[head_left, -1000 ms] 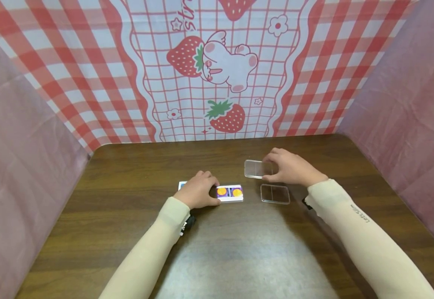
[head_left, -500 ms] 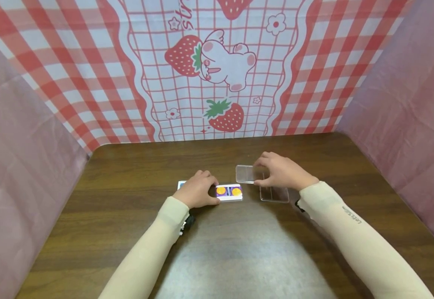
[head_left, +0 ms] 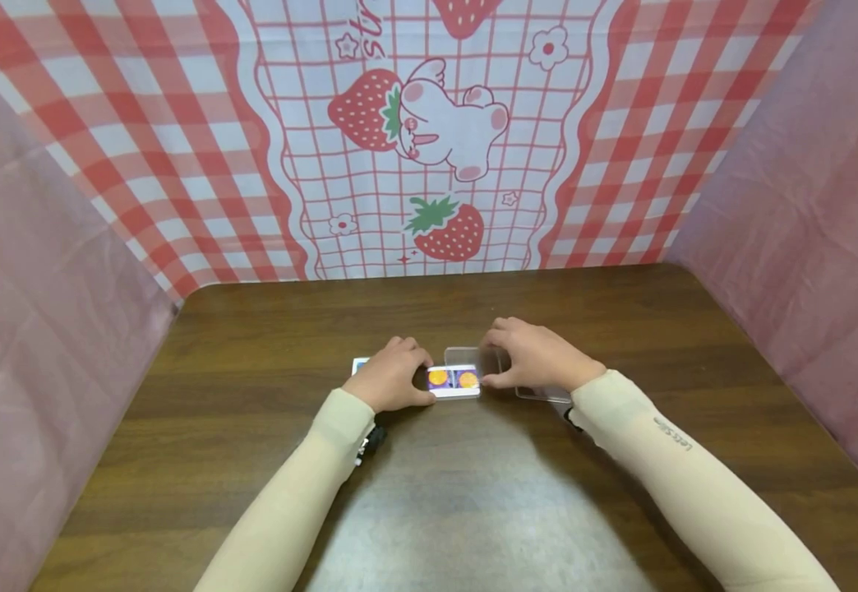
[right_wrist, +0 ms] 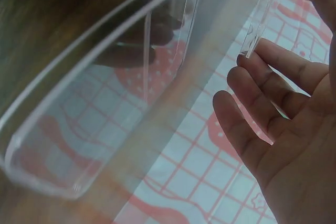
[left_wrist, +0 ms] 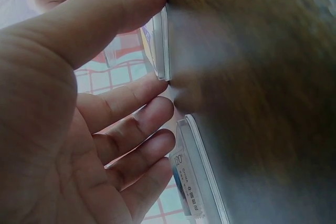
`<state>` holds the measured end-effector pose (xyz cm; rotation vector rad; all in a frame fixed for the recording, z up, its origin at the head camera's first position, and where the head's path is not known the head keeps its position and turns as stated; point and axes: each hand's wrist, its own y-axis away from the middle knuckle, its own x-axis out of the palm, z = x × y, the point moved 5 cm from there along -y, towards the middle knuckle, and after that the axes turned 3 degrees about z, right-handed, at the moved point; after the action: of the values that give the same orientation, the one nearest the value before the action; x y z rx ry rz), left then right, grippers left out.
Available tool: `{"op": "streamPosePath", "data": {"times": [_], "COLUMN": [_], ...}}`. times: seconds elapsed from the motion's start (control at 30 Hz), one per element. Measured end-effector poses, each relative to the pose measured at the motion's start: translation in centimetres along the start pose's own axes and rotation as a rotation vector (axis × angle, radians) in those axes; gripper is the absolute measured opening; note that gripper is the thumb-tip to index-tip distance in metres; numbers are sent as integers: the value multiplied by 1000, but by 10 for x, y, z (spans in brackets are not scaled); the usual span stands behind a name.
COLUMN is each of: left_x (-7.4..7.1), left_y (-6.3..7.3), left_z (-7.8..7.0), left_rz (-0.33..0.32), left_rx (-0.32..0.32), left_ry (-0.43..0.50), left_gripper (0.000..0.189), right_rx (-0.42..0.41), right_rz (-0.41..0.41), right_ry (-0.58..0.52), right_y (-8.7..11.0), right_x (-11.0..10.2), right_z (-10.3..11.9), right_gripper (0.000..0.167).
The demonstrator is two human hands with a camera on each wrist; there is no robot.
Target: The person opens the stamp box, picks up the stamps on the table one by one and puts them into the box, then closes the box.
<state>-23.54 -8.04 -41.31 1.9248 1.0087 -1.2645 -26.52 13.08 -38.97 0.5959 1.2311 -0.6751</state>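
Note:
My left hand holds a stamp case by its long edges on the table, thumb on the near side and index finger on the far side. Two purple and orange stamps show in the case. Under the palm, a second stamp case is mostly hidden in the head view; its stamp is printed "CHINA". My right hand pinches a clear plastic cover by its right end. That cover is raised and overlaps the far edge of the purple and orange stamps.
Another clear plastic piece lies on the wooden table, partly hidden below my right hand in the head view. A strawberry-print cloth hangs behind the table, with pink cloth at both sides.
My right hand has carried the clear cover left and nearer, from beside the purple and orange stamps to over their far edge. My left hand has kept its place.

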Motion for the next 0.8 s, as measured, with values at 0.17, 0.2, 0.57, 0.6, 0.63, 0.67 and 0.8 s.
{"op": "streamPosePath", "data": {"times": [0.17, 0.2, 0.57, 0.6, 0.63, 0.67, 0.8], "left_x": [1, 1, 1, 1, 1, 0, 0], "left_y": [0, 0, -1, -1, -1, 0, 0], "left_z": [1, 1, 1, 1, 1, 1, 1], "left_rz": [0, 0, 8, 8, 8, 8, 8], "left_rx": [2, 3, 0, 1, 2, 2, 0], "left_ry": [12, 11, 3, 5, 4, 5, 6], "left_gripper": [54, 55, 61, 61, 61, 61, 60], "right_rx": [-13, -13, -40, -43, -46, -49, -53], "right_rz": [19, 22, 37, 37, 39, 40, 45], "right_ry": [-4, 0, 10, 9, 9, 9, 11], "right_y": [-6, -7, -14, -14, -15, -15, -16], "right_x": [6, 8, 17, 17, 17, 17, 18], "right_z": [8, 9, 18, 19, 20, 20, 22], "right_gripper": [49, 49, 47, 48, 48, 48, 47]}}
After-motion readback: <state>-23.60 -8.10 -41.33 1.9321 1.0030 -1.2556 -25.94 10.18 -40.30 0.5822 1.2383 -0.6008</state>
